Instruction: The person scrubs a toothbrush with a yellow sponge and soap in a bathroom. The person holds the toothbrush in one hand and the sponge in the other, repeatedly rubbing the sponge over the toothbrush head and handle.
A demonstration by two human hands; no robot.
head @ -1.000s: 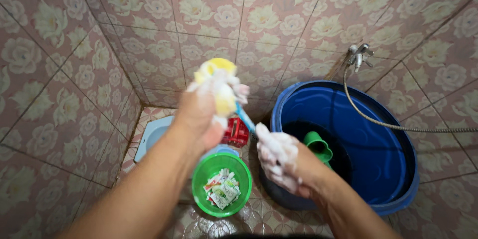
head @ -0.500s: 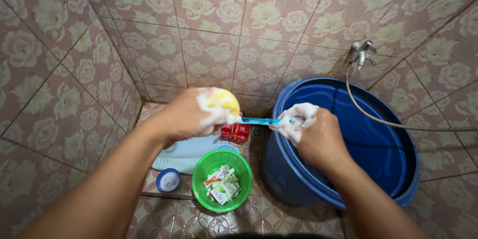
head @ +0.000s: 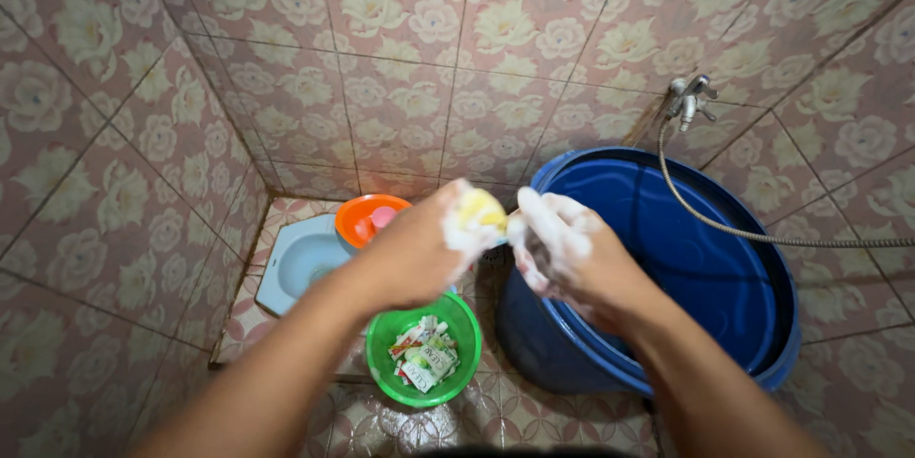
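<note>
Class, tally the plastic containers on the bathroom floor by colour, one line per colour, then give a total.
Blue: 1, the large blue tub
Green: 1, the green bowl holding sachets
Orange: 1, the orange bowl
Total: 3

a yellow sponge (head: 479,209) sits near the middle of the frame, gripped at the fingertips of the left hand (head: 429,244), its top poking out and thick with white foam. just to its right, the right hand (head: 562,248) closes over a small object that is mostly hidden under soap suds; only a thin pale edge shows between the two hands, above the rim area of the frame's centre
</note>
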